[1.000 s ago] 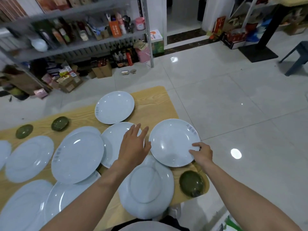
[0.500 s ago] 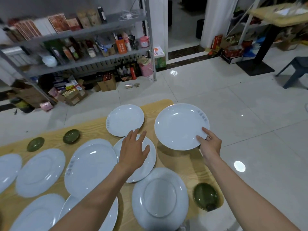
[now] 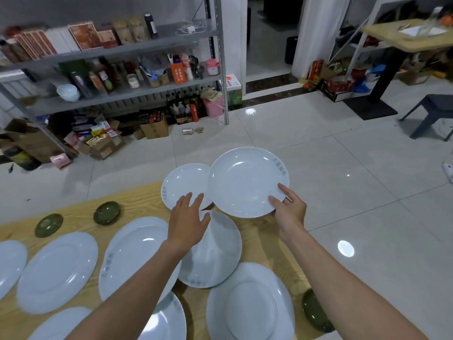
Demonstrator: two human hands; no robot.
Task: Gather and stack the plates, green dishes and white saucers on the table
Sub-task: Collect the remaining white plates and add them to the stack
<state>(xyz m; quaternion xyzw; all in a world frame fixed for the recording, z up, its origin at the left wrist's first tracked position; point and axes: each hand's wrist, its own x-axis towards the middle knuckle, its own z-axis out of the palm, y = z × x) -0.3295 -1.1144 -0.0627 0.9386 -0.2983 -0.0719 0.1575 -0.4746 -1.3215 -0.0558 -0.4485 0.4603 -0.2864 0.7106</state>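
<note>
my right hand (image 3: 289,212) grips raised plate (image 3: 247,182) at near rim, thumb on top, fingers underneath; plate off wooden table (image 3: 137,200), covering in view edge of small far plate (image 3: 183,185) just ahead of my left hand (image 3: 187,222). left hand released, fingers straight, spread, over middle plate (image 3: 215,253); touching or hovering, cannot tell. large plate (image 3: 137,251) just left of left wrist. nearer green dish (image 3: 107,213) and farther green dish (image 3: 48,225) well left of that hand. third green dish (image 3: 316,310) under right forearm, at table edge.
</note>
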